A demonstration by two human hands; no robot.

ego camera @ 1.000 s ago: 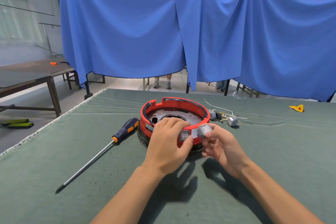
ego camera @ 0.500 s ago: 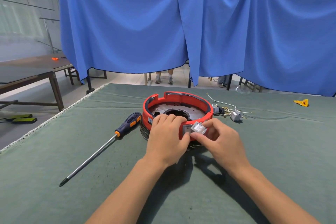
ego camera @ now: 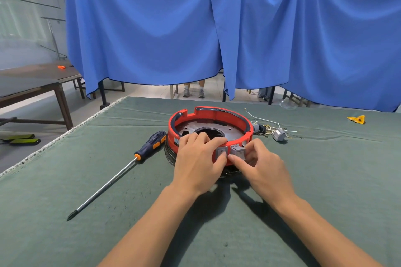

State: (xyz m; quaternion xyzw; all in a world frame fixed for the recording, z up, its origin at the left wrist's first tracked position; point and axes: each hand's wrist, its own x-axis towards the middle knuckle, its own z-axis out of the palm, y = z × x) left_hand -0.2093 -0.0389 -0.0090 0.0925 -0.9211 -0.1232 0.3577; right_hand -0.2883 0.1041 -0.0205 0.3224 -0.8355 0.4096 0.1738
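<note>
Where the left grip [ego camera: 196,165] clasps it, the red base [ego camera: 217,114] is hidden.

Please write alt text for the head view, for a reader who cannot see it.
The left hand grips a red round housing on a green table while the right hand pinches a grey switch at its rim. A screwdriver lies beside it.
</note>
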